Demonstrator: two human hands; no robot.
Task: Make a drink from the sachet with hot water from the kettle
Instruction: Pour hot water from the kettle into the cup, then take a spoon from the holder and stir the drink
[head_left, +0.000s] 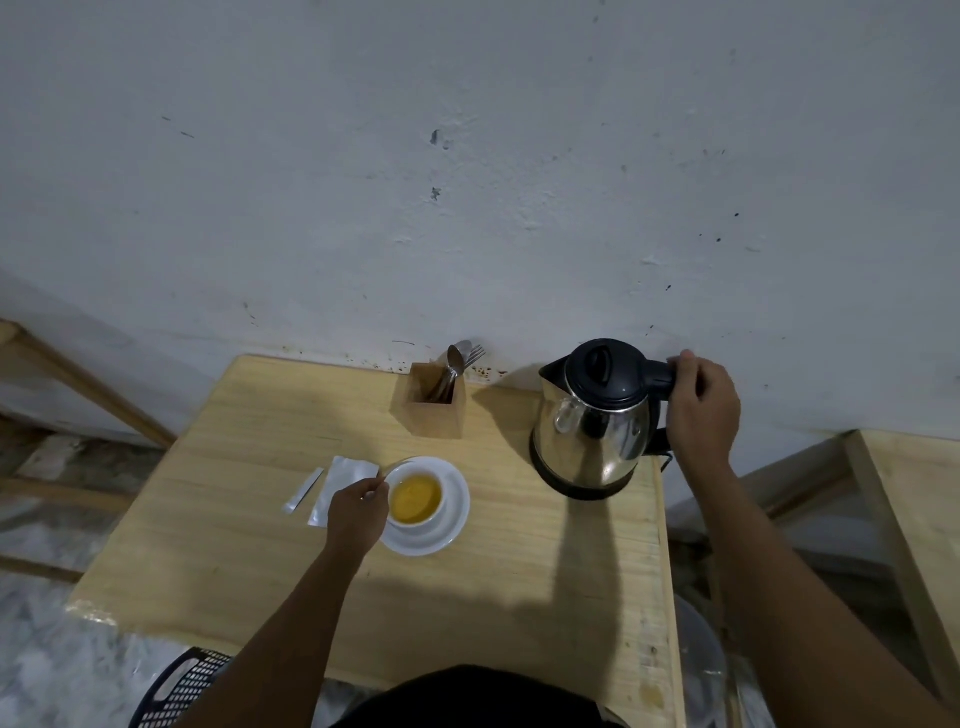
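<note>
At the far left of the group lies a torn-off strip (303, 490), and just to its right the opened sachet (340, 486), flat on the table (234, 545) with its long axis running from about seven o'clock to one o'clock. The left hand (358, 512) overlaps the sachet's near corner and is curled shut at the nine o'clock side of the cup (415, 501), apparently pinching the cup's handle, though the fingers hide the handle itself. The cup stands on a white saucer (452, 525) and holds yellow-orange liquid. Behind it, at about twelve o'clock, a wooden holder (435, 410) with cutlery (457, 358) stands against the wall. From the cup the kettle (597, 421) sits at roughly two o'clock, upright on its base, lid down, spout pointing toward nine o'clock and handle toward three. The right hand (704, 410) is wrapped around that handle. The move probably turns on this line: the spout already faces the cup, so any further pour means carrying the kettle toward eight o'clock with the right hand while the left steadies the cup; stirring, if it follows, favours the left hand, which is nearer the cutlery.
</note>
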